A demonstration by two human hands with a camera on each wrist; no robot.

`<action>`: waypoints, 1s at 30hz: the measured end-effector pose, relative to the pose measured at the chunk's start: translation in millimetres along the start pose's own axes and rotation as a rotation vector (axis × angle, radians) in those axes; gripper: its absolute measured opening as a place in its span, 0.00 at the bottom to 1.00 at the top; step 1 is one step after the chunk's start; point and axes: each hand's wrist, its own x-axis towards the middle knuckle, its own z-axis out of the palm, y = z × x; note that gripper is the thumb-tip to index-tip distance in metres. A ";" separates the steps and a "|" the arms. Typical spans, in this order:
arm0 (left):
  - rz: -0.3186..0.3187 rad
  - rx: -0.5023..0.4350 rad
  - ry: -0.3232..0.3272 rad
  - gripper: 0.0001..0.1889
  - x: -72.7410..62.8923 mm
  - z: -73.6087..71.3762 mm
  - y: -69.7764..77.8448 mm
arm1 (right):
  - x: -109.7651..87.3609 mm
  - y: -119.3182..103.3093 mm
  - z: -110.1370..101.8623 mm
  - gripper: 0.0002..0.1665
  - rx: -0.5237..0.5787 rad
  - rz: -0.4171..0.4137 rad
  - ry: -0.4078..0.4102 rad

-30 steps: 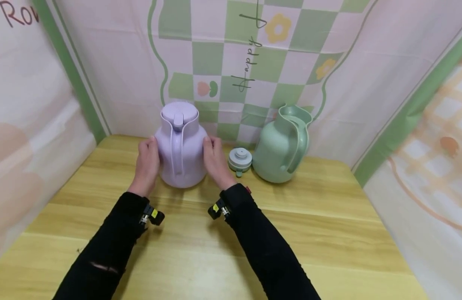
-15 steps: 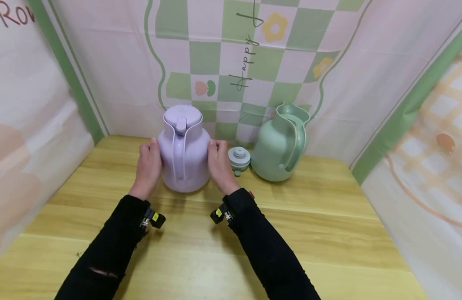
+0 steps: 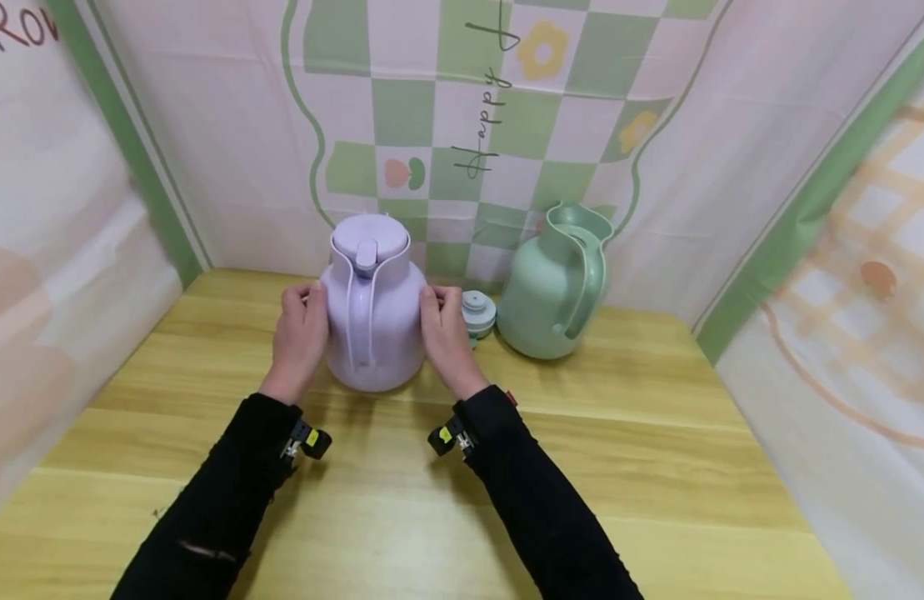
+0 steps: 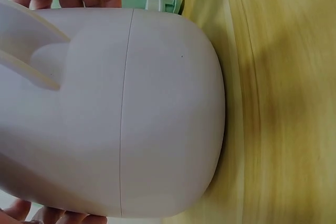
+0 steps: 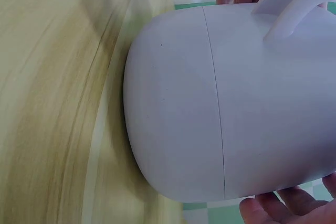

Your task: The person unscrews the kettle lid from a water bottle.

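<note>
A lilac thermos jug (image 3: 390, 333) with a flat lid and a thumb lever stands upright on the wooden table, its handle toward me. My left hand (image 3: 300, 342) grips its left side and my right hand (image 3: 448, 342) its right side, thumbs to the front. In both wrist views the jug's rounded base (image 4: 178, 119) sits close over the tabletop, and curled fingers (image 5: 270, 205) lie along its sides. To the right of my right hand is a grey-blue stopper (image 3: 478, 310), partly hidden by that hand. A green jug (image 3: 540, 292) stands beside it, its handle turned to the right.
The wooden table (image 3: 402, 500) reaches toward me in front of the jugs. Close behind them hangs a green-and-white checked cloth (image 3: 462, 117), with printed cloth panels at the left and right sides.
Both hands have brought the lilac thermos jug a little nearer to me and to the right, toward the stopper. The view has shifted slightly. The green jug and the stopper stay in place.
</note>
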 end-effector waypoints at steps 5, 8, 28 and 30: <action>0.037 0.015 -0.056 0.40 -1.1 -0.5 -1.8 | -3.7 1.8 -3.0 0.31 -0.016 0.008 0.002; 0.063 0.024 -0.094 0.40 -2.4 -0.7 -3.0 | -6.3 3.3 -5.2 0.34 -0.020 0.007 0.003; 0.174 0.053 -0.091 0.37 -13.6 10.9 -3.5 | -21.0 5.9 -23.2 0.42 0.005 0.025 -0.026; 0.171 0.043 -0.096 0.37 -14.7 12.5 -3.4 | -22.0 6.5 -24.8 0.41 -0.013 0.021 -0.025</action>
